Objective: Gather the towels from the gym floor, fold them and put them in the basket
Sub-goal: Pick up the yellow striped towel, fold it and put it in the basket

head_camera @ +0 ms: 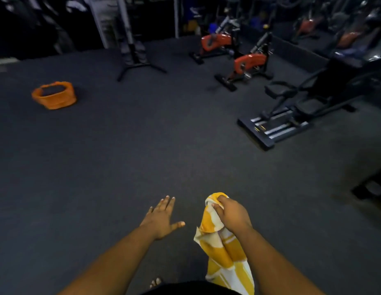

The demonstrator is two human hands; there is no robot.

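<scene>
Yellow-and-white checked cloth, the towel (224,248), hangs bunched from the right hand (231,213), whose fingers (217,206) are clenched round its top; the rest drapes below them, clear of the gym floor (142,156). The left hand (161,218) is spread flat and holds nothing, just left of the towel. It looks light, limp and easy to crumple, so folding likely calls for pinching two corners of one edge. The orange basket (54,95) sits far ahead of the fingers, to their left, with something dark inside.
</scene>
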